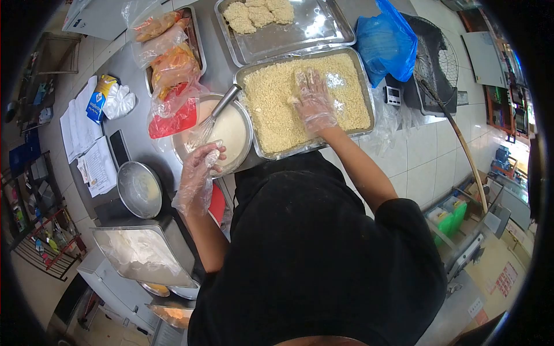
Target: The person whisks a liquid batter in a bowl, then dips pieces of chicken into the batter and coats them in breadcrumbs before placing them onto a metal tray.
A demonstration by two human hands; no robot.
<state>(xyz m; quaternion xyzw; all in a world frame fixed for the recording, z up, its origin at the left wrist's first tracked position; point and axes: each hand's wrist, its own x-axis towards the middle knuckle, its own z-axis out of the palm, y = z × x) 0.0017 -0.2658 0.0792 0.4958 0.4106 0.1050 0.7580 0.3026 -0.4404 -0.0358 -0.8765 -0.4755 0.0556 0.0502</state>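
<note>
My right hand [314, 105], in a clear plastic glove, lies flat with fingers stretched on the pale breadcrumbs [271, 109] that fill a metal tray [266, 154]. Crumbs cling to its fingers, and anything beneath the palm is hidden. Over the near edge of a steel bowl [249, 147] of creamy batter [229, 130], my left hand [197, 173] hovers, also gloved. Its fingers are loosely bent and apart, smeared with batter, and nothing shows in them. A whisk [210, 118] leans in the bowl with its handle on the far rim.
Behind the crumb tray, another metal tray [311, 37] holds several breaded pieces [259, 14]. Bagged orange meat [173, 60] lies at back left. A blue plastic bag [384, 43] and a timer [393, 96] sit right. Left are a metal bowl [139, 190] and a flour tray [135, 248].
</note>
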